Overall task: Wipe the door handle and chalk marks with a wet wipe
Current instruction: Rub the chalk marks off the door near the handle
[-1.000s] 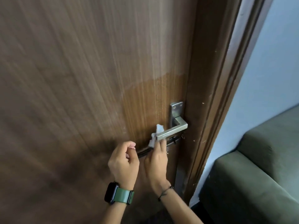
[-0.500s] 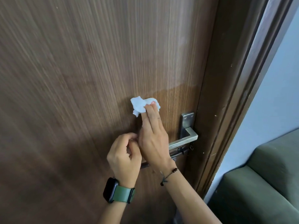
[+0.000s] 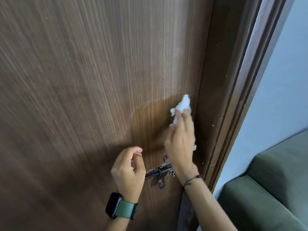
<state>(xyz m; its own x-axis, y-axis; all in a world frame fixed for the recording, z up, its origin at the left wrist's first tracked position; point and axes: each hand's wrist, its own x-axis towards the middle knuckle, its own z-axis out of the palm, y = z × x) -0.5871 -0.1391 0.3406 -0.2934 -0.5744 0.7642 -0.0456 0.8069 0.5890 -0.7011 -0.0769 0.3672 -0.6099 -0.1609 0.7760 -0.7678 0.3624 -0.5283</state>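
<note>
My right hand [image 3: 180, 142] presses a crumpled white wet wipe [image 3: 181, 106] flat against the brown wooden door [image 3: 91, 89], close to its right edge. The hand covers most of the metal door handle [image 3: 194, 147]; only a small end shows past the fingers. A darker damp patch [image 3: 150, 120] spreads on the wood left of the wipe, with a faint pale chalky line along its upper edge. My left hand [image 3: 129, 170], loosely curled and holding nothing, hovers below and to the left, in front of a dark sliding bolt [image 3: 160, 172].
The dark door frame [image 3: 233, 97] runs down the right of the door. Beyond it is a pale blue wall [image 3: 283, 80] and a green sofa [image 3: 275, 189] at lower right. A watch with a green strap [image 3: 123, 208] sits on my left wrist.
My right hand moved the wipe from the handle up onto the door, then right to the door's edge above the handle. The left hand stayed curled near the bolt.
</note>
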